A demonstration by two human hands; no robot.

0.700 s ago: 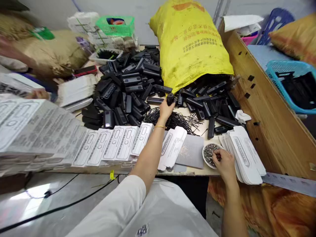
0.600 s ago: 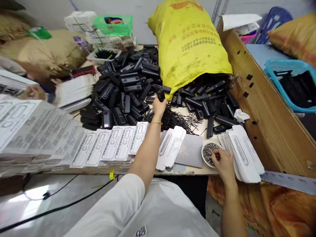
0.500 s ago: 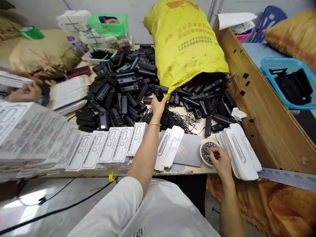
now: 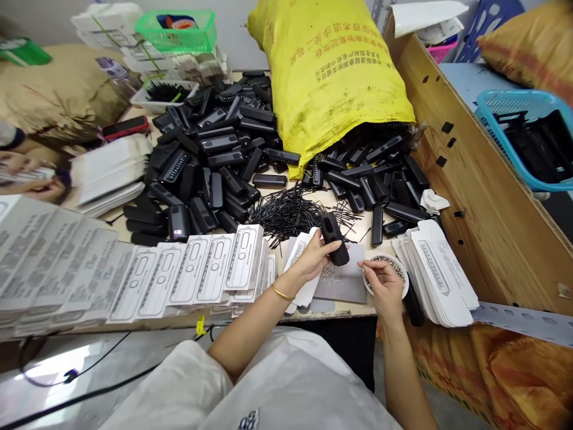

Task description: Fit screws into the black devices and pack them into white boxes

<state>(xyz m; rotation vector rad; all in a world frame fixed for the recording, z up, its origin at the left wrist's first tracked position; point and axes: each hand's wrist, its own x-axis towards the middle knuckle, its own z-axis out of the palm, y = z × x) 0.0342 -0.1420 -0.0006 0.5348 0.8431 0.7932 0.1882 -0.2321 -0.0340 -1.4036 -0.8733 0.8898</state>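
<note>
Left hand (image 4: pixel 313 260) fingers wrap the black oblong plastic casing (image 4: pixel 335 237), raised off the tabletop (image 4: pixel 340 310) for access. Right hand (image 4: pixel 384 286) fingers pinch narrowly over the white dish of small metal parts (image 4: pixel 400 270), just right of the casing.

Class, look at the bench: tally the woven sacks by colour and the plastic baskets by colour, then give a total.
Yellow sack: 1
Brown sack: 1
Orange sack: 1
Green basket: 1
Blue basket: 1
Total: 5
</note>
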